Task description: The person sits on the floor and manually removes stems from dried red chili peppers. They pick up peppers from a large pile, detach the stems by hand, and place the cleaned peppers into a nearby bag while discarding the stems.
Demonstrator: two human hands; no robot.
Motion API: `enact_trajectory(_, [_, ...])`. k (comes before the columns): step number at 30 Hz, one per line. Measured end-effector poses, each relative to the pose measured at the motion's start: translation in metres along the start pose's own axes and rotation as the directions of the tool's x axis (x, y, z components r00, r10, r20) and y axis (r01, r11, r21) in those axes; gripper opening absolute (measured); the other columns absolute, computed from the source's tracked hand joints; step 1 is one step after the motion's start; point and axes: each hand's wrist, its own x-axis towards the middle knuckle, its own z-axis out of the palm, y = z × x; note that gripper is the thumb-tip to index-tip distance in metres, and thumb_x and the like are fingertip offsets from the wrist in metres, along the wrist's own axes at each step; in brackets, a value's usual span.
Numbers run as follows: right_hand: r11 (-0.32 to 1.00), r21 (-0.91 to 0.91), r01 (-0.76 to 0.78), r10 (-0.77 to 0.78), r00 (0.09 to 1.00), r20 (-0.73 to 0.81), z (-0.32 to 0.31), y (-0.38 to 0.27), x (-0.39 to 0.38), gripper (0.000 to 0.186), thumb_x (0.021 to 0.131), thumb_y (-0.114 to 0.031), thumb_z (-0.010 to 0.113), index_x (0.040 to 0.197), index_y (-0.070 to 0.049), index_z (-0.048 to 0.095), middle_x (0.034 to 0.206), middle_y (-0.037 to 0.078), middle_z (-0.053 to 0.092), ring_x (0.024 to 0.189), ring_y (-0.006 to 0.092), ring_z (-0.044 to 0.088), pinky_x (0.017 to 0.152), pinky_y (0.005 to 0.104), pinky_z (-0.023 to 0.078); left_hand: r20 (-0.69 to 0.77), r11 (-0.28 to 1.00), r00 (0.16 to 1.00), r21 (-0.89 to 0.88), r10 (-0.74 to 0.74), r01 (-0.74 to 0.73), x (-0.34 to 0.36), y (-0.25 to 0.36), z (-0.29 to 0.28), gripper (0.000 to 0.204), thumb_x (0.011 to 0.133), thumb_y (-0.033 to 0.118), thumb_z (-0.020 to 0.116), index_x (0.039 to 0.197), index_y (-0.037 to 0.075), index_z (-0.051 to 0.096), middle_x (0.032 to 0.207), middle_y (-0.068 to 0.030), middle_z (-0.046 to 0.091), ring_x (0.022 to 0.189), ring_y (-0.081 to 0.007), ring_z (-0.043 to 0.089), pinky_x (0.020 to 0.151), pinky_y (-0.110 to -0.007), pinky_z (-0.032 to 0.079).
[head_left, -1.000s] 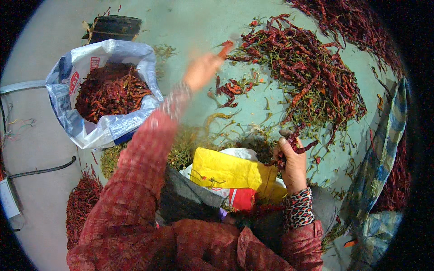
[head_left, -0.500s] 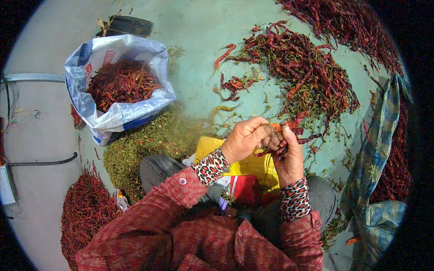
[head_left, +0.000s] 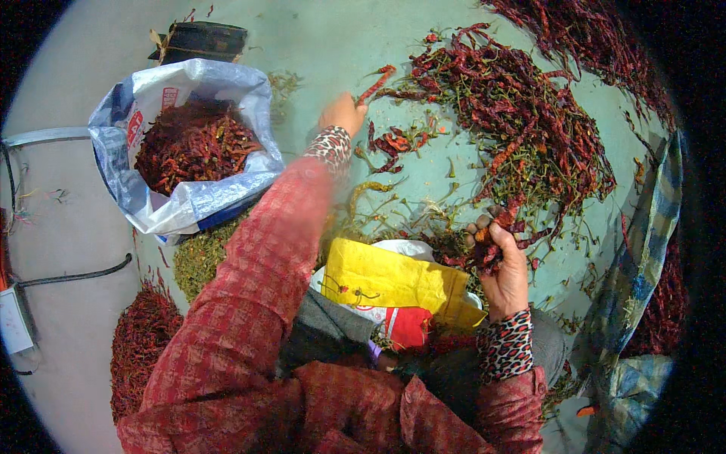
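Note:
My left hand (head_left: 342,115) is stretched out between the bag and the chili heap. It is blurred and its fingers are mostly hidden, so I cannot tell whether it holds anything. A single dried red chili (head_left: 378,82) lies at its fingertips, apparently touching them. Closer to my body, my right hand (head_left: 505,271) is closed around several dried red chilies (head_left: 495,236), which stick out past the fingers and thumb. Beyond it spreads a heap of dried chilies with stems (head_left: 507,113). A small cluster of chilies (head_left: 397,140) lies left of that heap.
A white and blue woven bag (head_left: 223,193) of chilies stands open at left. Below it are a stem pile (head_left: 200,265) and another chili pile (head_left: 144,352). A yellow sheet (head_left: 393,276) lies before my lap. Checked cloth (head_left: 646,250) is at right; a black container (head_left: 204,41) stands behind the bag.
My left hand has left the right one and swung forward and left to the single chili. My right hand keeps its chilies, slightly lower and farther right. The yellow sheet is more exposed.

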Motion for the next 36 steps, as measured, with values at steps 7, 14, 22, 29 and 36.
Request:
enact_trajectory(7, [0.972,-0.193,0.135,-0.148,0.988,-0.052,0.000,0.011,0.004,0.015,0.076,-0.014,0.060,0.081,-0.007,0.048,0.067,0.001,0.051,0.057,0.0099,0.048,0.050,0.0234,0.039,0.160,0.798,0.986,-0.588,-0.047,0.133,-0.026,-0.039,-0.010,0.029,0.080,0.023,0.049,0.099,0.001,0.050,0.075,-0.0079,0.058,0.061,-0.0127,0.053,0.051,-0.026,0.042])
enact_trajectory(14, [0.890,-0.447,0.089,-0.032,0.991,0.134,0.006,0.020,-0.009,0.035,0.072,-0.014,0.064,0.103,-0.003,0.053,0.078,-0.003,0.055,0.066,0.0063,0.049,0.060,0.0201,0.040,0.549,0.653,0.692,-0.743,0.468,0.147,-0.178,0.053,-0.063,0.019,0.085,0.022,0.046,0.091,0.005,0.051,0.068,0.0003,0.054,0.053,-0.0055,0.046,0.047,-0.019,0.038])
enact_trajectory(22, [0.851,-0.498,0.166,-0.084,0.980,0.182,0.009,0.017,-0.016,0.016,0.075,-0.013,0.061,0.086,-0.003,0.057,0.072,-0.003,0.054,0.062,0.0042,0.047,0.057,0.0190,0.039,0.536,0.650,0.652,-0.755,0.536,0.086,-0.210,0.060,-0.065,0.018,0.084,0.020,0.048,0.077,0.003,0.048,0.061,-0.0012,0.054,0.055,-0.0076,0.052,0.051,-0.022,0.042])
enact_trajectory(29, [0.843,-0.443,0.305,-0.265,0.952,0.152,0.021,0.017,-0.022,0.009,0.076,-0.010,0.059,0.082,-0.005,0.055,0.073,-0.003,0.054,0.064,0.0049,0.047,0.057,0.0196,0.038,0.458,0.239,0.815,-0.887,0.355,0.395,-0.207,0.083,-0.058,0.019,0.086,0.020,0.045,0.077,0.004,0.049,0.066,-0.0010,0.053,0.052,-0.0066,0.049,0.050,-0.019,0.040])
enact_trajectory(36, [0.937,-0.008,0.349,-0.346,0.928,-0.140,-0.016,-0.023,0.003,0.015,0.080,-0.019,0.054,0.084,-0.004,0.055,0.072,0.001,0.054,0.064,0.0062,0.048,0.055,0.0175,0.036,0.260,0.145,0.810,-0.966,0.527,0.216,-0.184,0.099,-0.091,0.013,0.085,0.015,0.046,0.084,0.003,0.050,0.068,-0.0026,0.053,0.053,-0.0059,0.049,0.049,-0.020,0.041])
